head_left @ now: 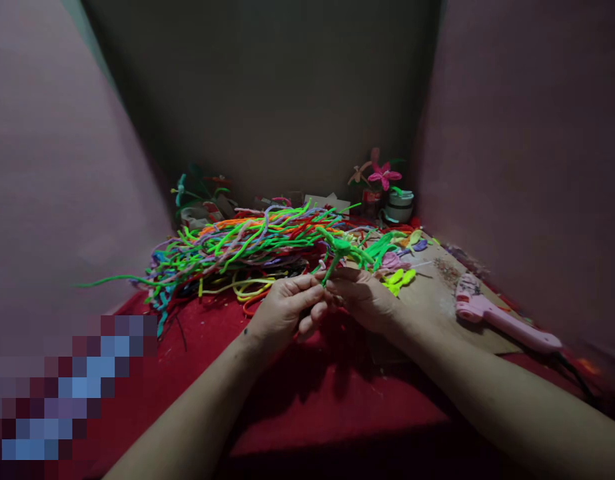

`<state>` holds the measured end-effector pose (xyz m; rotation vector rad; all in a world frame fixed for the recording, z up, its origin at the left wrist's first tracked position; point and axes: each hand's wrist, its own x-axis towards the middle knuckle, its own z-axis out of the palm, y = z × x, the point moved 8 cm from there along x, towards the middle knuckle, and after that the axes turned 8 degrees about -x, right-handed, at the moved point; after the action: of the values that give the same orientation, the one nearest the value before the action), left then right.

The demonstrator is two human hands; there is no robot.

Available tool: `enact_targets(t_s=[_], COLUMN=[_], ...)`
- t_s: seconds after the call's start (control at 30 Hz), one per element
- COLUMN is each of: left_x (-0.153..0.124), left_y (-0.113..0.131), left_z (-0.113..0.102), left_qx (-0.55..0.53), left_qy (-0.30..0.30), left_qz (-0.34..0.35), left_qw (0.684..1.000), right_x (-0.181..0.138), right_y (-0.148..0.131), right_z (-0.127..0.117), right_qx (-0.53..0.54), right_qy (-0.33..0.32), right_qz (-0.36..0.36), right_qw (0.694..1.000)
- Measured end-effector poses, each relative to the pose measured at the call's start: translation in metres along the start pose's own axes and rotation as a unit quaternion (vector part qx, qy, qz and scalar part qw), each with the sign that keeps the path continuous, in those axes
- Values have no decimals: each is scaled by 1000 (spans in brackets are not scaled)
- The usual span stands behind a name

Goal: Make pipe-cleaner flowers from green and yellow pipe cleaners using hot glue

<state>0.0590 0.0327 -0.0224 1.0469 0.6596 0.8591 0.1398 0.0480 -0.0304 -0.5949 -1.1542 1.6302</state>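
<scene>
Both hands meet at the middle of the view, the left hand [287, 305] and the right hand [366, 300] pinching the lower end of a green fuzzy piece [341, 247] between their fingertips. Its stem slants up and away from the fingers to a bunched green top, held above the red cloth [292, 393] and in front of the heaped stems. The light is weak around the fingertips, so just how each finger presses on the stem is hard to make out.

Just beyond the hands and to the left lies a large heap of fuzzy stems [237, 245] in green, orange, red, lilac and blue, with one green strand sticking out well to the left. Yellow loops [252, 287] lie at its near edge. Just beyond the right hand are bright yellow looped pieces [401, 281], and near them a small purple piece [420, 246].

Farther right, a brown board [437, 327] lies on the cloth, with a pink-handled tool [510, 325] resting across its right side and a dark cord [572, 370] at the handle's end. At the back, a pink flower [385, 176] stands near a pale pot [400, 208], and a teal flower [181, 190] stands at the far left, before a dark grey wall [272, 87].
</scene>
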Motion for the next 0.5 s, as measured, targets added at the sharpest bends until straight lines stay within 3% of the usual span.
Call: enact_targets(t_s=[0.27, 0.5], left_x=[1, 5], left_y=[0, 13], left_z=[0, -3], left_qx=[25, 155], left_qy=[-52, 7], left_qz=[-8, 77], left_qw=[998, 985], right_x=[-3, -2], right_y=[-7, -5], right_z=[0, -12], right_qx=[-42, -46], right_qy=[5, 68], right_qz=[-31, -73], right_qw=[999, 994])
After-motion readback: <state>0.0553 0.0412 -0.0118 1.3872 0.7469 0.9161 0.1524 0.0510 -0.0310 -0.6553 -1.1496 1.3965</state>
